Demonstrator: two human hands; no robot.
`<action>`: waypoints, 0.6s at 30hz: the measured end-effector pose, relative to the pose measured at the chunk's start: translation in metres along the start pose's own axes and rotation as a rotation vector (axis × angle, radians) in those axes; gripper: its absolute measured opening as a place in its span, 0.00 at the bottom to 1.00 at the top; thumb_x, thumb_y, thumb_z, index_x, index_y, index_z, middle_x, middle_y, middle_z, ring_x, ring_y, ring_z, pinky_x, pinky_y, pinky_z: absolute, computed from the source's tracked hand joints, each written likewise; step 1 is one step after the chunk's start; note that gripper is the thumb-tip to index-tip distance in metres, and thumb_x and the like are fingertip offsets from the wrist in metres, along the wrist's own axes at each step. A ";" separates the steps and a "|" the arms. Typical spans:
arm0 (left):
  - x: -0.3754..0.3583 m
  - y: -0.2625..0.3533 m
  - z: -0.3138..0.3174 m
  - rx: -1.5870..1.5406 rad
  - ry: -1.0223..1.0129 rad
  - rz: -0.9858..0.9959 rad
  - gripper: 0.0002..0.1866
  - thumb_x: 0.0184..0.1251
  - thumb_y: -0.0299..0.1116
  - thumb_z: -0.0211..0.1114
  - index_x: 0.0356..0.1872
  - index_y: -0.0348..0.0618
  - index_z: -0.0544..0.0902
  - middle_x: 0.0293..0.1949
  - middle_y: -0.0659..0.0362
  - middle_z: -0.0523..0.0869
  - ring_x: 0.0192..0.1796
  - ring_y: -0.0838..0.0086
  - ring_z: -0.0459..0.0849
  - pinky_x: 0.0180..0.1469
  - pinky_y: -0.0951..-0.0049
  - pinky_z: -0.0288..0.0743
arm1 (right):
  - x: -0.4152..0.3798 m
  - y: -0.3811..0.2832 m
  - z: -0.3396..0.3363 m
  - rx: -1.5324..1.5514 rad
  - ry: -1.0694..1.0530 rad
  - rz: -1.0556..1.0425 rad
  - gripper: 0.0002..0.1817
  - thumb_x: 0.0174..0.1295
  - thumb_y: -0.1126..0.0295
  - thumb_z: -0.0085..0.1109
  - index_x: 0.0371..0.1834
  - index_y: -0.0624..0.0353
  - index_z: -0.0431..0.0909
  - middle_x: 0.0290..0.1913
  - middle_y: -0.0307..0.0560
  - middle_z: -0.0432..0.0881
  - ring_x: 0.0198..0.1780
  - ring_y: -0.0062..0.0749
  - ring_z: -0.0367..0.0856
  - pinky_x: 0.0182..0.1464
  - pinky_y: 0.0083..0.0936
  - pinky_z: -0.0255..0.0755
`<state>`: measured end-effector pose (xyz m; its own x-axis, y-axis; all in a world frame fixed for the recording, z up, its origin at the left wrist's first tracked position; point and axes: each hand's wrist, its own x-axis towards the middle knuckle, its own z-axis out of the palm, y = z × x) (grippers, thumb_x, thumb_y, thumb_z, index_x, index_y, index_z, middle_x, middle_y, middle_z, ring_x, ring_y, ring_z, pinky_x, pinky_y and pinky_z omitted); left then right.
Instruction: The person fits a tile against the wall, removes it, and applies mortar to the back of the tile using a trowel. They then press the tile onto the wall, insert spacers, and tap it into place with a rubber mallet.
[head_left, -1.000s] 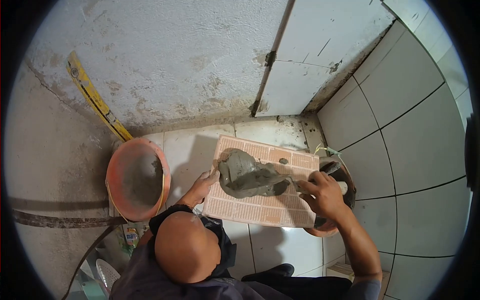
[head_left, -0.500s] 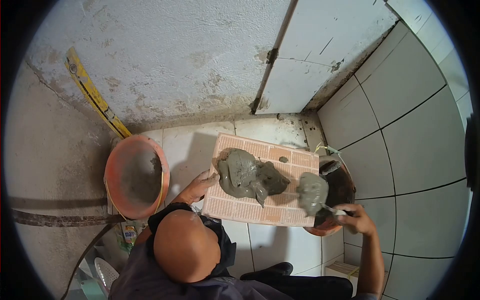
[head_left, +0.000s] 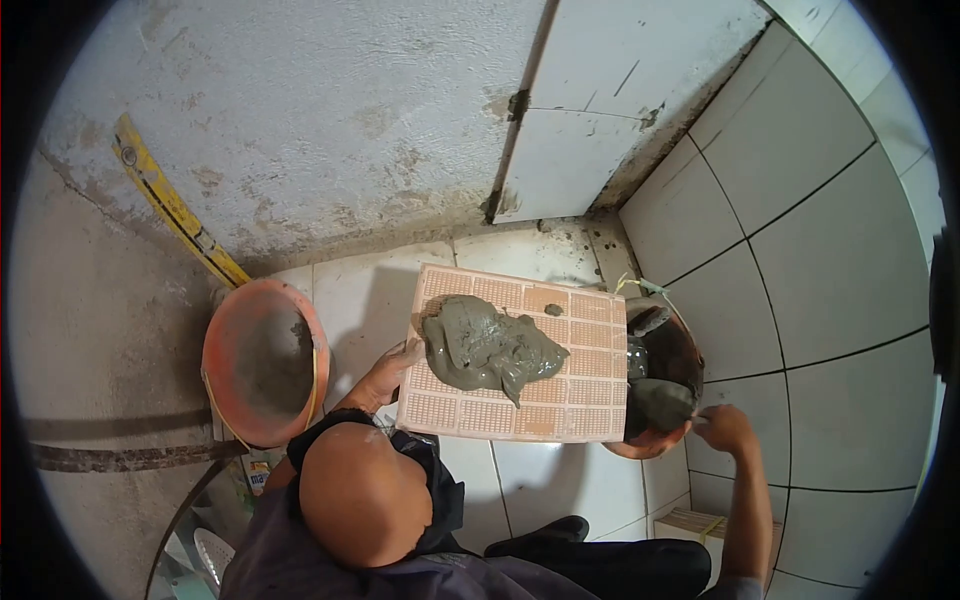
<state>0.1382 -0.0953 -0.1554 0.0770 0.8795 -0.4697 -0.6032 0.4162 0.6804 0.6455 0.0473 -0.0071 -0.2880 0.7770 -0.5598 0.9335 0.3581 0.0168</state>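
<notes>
Overhead, the head view took in a rough plastered wall (head_left: 330, 110) at the back and a tiled wall (head_left: 800, 250) on the right, with pale floor tiles (head_left: 365, 300) below. Between two orange buckets, the person held a large tile (head_left: 590, 340), ribbed face up and slightly tilted, its right edge overlapping the mouth of the right bucket (head_left: 650, 446). The left bucket (head_left: 222, 330) stood well apart, grey residue inside it, and a yellow spirit level (head_left: 180, 205) leaned just beside it. On the tile's left half lay a thick, wet heap of mortar (head_left: 485, 345), leaving the right half mostly bare. The left hand (head_left: 388, 377) gripped the tile's left edge; any fingers underneath were hidden. The right hand (head_left: 728, 430), fingers curled round the handle, held a trowel (head_left: 665, 405) with its grey-coated blade at the right bucket's mouth; whether the blade touched the mix could not be told. Seemingly, the step in hand was handling mortar between bucket and tile. The next move, as judged, called for a level blade lifted clear of the rim and the tile's overhanging edge, with the left hand keeping the loaded tile steady.
</notes>
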 end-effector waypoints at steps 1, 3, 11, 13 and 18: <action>0.003 -0.001 -0.004 -0.047 -0.063 -0.007 0.21 0.68 0.41 0.53 0.57 0.41 0.69 0.49 0.59 0.78 0.50 0.73 0.78 0.52 0.72 0.71 | 0.007 -0.005 0.008 0.000 0.005 0.008 0.19 0.48 0.60 0.58 0.42 0.57 0.81 0.32 0.55 0.82 0.36 0.44 0.82 0.40 0.36 0.74; 0.008 -0.009 -0.013 -0.086 -0.085 -0.015 0.21 0.66 0.38 0.55 0.57 0.40 0.70 0.48 0.57 0.78 0.49 0.72 0.78 0.52 0.71 0.72 | 0.024 -0.020 0.022 -0.152 -0.038 0.054 0.17 0.48 0.57 0.59 0.40 0.50 0.83 0.38 0.54 0.82 0.43 0.50 0.80 0.46 0.40 0.72; 0.002 -0.005 -0.014 -0.116 -0.141 -0.087 0.29 0.42 0.19 0.54 0.53 0.35 0.71 0.46 0.55 0.80 0.47 0.67 0.80 0.52 0.69 0.73 | -0.009 -0.096 -0.022 0.151 -0.227 -0.045 0.09 0.51 0.63 0.62 0.31 0.54 0.84 0.38 0.50 0.83 0.40 0.43 0.81 0.45 0.31 0.73; 0.006 -0.005 -0.019 -0.115 -0.225 -0.153 0.29 0.40 0.18 0.55 0.53 0.35 0.72 0.46 0.54 0.80 0.47 0.67 0.80 0.53 0.68 0.72 | -0.020 -0.106 0.004 0.422 -0.585 -0.485 0.15 0.55 0.58 0.62 0.38 0.57 0.83 0.40 0.46 0.82 0.40 0.35 0.81 0.45 0.26 0.73; 0.004 -0.018 -0.021 -0.084 -0.244 -0.173 0.29 0.41 0.16 0.56 0.52 0.36 0.73 0.45 0.55 0.80 0.48 0.66 0.79 0.54 0.68 0.71 | -0.020 -0.209 0.104 1.841 -0.821 -0.075 0.40 0.59 0.65 0.59 0.69 0.56 0.43 0.62 0.58 0.64 0.62 0.39 0.66 0.62 0.34 0.62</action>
<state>0.1330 -0.1037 -0.1815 0.3668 0.8308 -0.4187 -0.6272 0.5532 0.5483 0.4785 -0.0963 -0.0854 -0.6786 0.2241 -0.6995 0.1420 -0.8944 -0.4242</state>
